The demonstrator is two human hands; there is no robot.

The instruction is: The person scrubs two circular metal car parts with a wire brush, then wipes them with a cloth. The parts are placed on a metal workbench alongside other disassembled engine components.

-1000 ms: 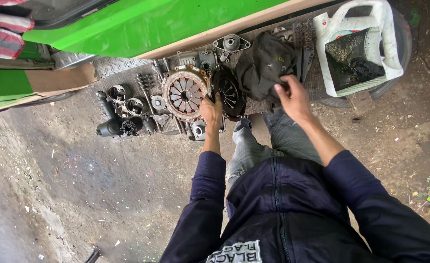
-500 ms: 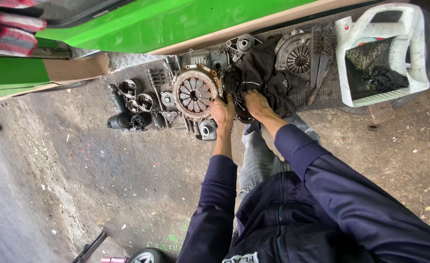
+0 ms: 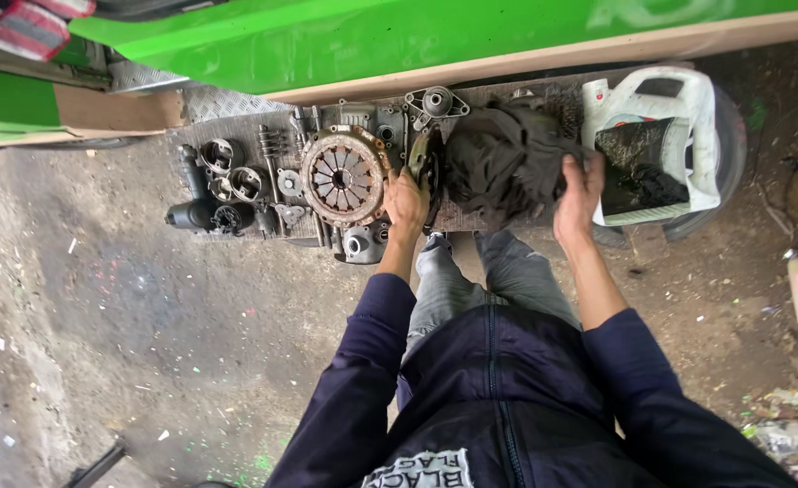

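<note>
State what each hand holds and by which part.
The left hand grips the round clutch disc, standing on edge, by its lower rim. The right hand rests on the right edge of the dark greasy rag; whether it pinches it cannot be told.

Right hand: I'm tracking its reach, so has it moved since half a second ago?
Yes. The right hand has left the round disc that the left hand holds, moving across the dark rag toward the white jug.

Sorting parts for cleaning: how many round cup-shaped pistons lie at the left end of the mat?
3 show clearly: one upper left, one beside it to the right, one lower by the dark cylinder. More may be hidden under the dark rag by the right hand.
</note>
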